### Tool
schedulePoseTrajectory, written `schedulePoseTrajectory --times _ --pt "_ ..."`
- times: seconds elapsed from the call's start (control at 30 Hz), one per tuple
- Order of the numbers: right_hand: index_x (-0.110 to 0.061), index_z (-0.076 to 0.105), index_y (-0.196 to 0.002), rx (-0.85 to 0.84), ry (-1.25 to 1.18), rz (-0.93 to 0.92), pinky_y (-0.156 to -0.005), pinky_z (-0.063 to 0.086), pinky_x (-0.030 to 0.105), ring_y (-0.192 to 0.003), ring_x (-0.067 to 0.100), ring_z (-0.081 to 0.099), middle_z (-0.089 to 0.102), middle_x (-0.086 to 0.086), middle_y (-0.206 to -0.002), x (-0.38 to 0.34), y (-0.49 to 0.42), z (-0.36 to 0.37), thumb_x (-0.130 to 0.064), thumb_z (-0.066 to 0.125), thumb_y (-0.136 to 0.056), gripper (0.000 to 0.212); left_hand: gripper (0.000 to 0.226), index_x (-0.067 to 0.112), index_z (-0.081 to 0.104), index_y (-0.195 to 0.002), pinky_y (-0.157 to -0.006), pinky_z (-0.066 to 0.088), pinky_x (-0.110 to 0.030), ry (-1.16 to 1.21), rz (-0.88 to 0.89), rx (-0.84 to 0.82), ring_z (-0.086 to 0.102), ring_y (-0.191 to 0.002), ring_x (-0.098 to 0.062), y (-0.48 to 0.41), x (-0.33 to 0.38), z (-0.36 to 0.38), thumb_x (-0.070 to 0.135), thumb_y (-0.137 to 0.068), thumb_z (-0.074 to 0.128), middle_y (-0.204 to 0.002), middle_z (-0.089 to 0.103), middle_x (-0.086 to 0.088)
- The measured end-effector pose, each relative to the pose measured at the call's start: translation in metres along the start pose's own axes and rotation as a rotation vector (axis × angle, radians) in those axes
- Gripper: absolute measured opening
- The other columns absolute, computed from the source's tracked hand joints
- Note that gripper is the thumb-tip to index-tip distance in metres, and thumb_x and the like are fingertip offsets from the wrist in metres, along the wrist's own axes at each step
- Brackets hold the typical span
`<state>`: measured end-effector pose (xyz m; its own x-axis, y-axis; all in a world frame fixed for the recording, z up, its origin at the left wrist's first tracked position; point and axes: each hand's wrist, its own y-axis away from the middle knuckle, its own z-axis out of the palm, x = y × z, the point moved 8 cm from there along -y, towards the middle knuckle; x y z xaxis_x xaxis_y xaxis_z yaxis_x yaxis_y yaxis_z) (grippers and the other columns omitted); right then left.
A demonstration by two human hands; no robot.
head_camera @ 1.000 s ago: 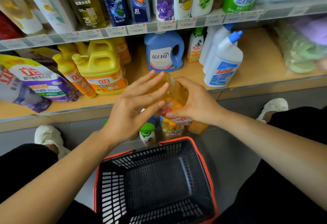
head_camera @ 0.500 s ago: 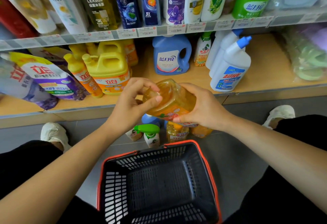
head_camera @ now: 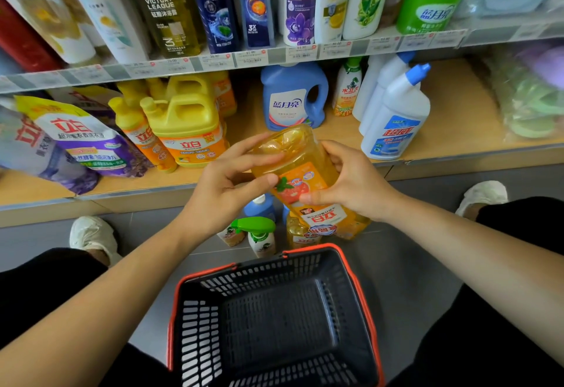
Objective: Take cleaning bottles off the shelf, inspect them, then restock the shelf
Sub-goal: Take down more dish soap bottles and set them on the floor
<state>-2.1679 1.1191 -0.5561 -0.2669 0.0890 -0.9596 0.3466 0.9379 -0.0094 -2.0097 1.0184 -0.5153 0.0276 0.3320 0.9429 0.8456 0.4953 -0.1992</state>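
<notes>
Held thing: one amber bottle, in the air between both hands, in front of the lower shelf.
Long axis: tilted, with the base up and away toward the shelf and the cap end down toward the person, so the label reads upside down.
Left hand: fingers and thumb curl round the base end.
Right hand: wraps the labelled middle, thumb across the front, nearer the cap end.
Coming move: inspection, I judge. Restocking means righting the bottle and pushing it forward, between the yellow jug and the blue jug.
Counts: one bottle held; floor bottles probably five, partly hidden by the hands; one basket below.
</notes>
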Motion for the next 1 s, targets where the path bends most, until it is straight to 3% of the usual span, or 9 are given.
schedulePoseTrajectory --times 0.2,0.33,0.43,0.53,0.67,0.77,0.87,1.0 --pt "-0.018 0.059 -0.127 -0.029 -0.073 0.026 -0.081 0.055 0.021 -0.106 0.008 0.069 0.072 -0.007 -0.116 0.003 0.001 0.002 -0.018 0.092 -0.066 0.07 0.026 0.023 0.074 -0.106 -0.079 0.058 -0.019 -0.006 0.054 0.149 0.063 -0.12 -0.005 0.003 0.001 -0.011 0.02 -0.08 0.077 -0.134 0.062 0.0" --pt "-0.02 0.06 -0.125 -0.03 -0.118 0.053 -0.078 0.056 0.02 -0.103 0.009 0.07 0.073 -0.008 -0.114 0.005 0.0 0.004 -0.019 0.091 -0.067 0.066 0.024 0.022 0.076 -0.098 -0.087 0.057 -0.022 0.038 0.035 0.267 0.064 -0.122 -0.008 0.005 -0.007 -0.017 0.023 -0.075 0.081 -0.126 0.068 -0.004" --pt "-0.021 0.06 -0.124 -0.023 -0.144 0.078 -0.078 0.057 0.022 -0.103 0.012 0.071 0.074 -0.006 -0.113 0.006 0.0 0.004 -0.021 0.091 -0.066 0.065 0.022 0.015 0.073 -0.096 -0.09 0.058 -0.03 0.201 -0.004 0.297 0.064 -0.124 -0.015 0.003 -0.017 -0.015 0.017 -0.075 0.081 -0.119 0.073 -0.001" --pt "-0.019 0.061 -0.12 0.031 -0.207 0.109 -0.082 0.06 0.033 -0.103 0.016 0.072 0.074 -0.002 -0.112 0.01 0.0 -0.002 -0.025 0.089 -0.065 0.062 0.032 0.013 0.061 -0.106 -0.086 0.06 -0.035 0.363 -0.087 0.297 0.072 -0.108 -0.026 0.001 -0.033 -0.013 0.009 -0.079 0.077 -0.12 0.073 -0.006" --pt "-0.017 0.061 -0.122 0.148 -0.355 0.164 -0.095 0.055 0.05 -0.107 0.021 0.071 0.074 0.002 -0.115 0.013 -0.003 -0.018 -0.027 0.086 -0.065 0.064 0.039 0.011 0.063 -0.117 -0.093 0.058 -0.035 0.159 -0.325 0.119 0.069 -0.107 -0.027 0.002 -0.066 0.011 0.001 -0.082 0.078 -0.12 0.071 -0.01" --pt "-0.014 0.057 -0.129 0.217 -0.386 0.173 -0.101 0.051 0.055 -0.112 0.023 0.068 0.071 0.004 -0.121 0.012 -0.004 -0.029 -0.027 0.086 -0.066 0.071 0.042 0.012 0.065 -0.122 -0.098 0.055 -0.037 0.029 -0.519 -0.093 0.067 -0.112 -0.023 0.02 -0.097 0.047 0.01 -0.083 0.08 -0.119 0.072 -0.004" --pt "-0.012 0.053 -0.132 0.25 -0.459 0.172 -0.101 0.049 0.058 -0.114 0.026 0.067 0.069 0.008 -0.122 0.013 -0.002 -0.032 -0.023 0.085 -0.067 0.074 0.036 0.023 0.065 -0.122 -0.085 0.053 -0.02 0.089 -0.566 -0.265 0.07 -0.102 -0.008 0.034 -0.111 0.079 0.018 -0.088 0.077 -0.112 0.075 0.008" --pt "-0.019 0.048 -0.135 0.264 -0.495 0.123 -0.099 0.052 0.056 -0.115 0.024 0.067 0.068 0.006 -0.125 0.011 -0.004 -0.037 -0.023 0.087 -0.071 0.075 0.024 0.018 0.067 -0.117 -0.088 0.058 -0.025 0.3 -0.546 -0.162 0.071 -0.106 -0.012 0.03 -0.118 0.084 0.01 -0.095 0.067 -0.112 0.077 0.005"
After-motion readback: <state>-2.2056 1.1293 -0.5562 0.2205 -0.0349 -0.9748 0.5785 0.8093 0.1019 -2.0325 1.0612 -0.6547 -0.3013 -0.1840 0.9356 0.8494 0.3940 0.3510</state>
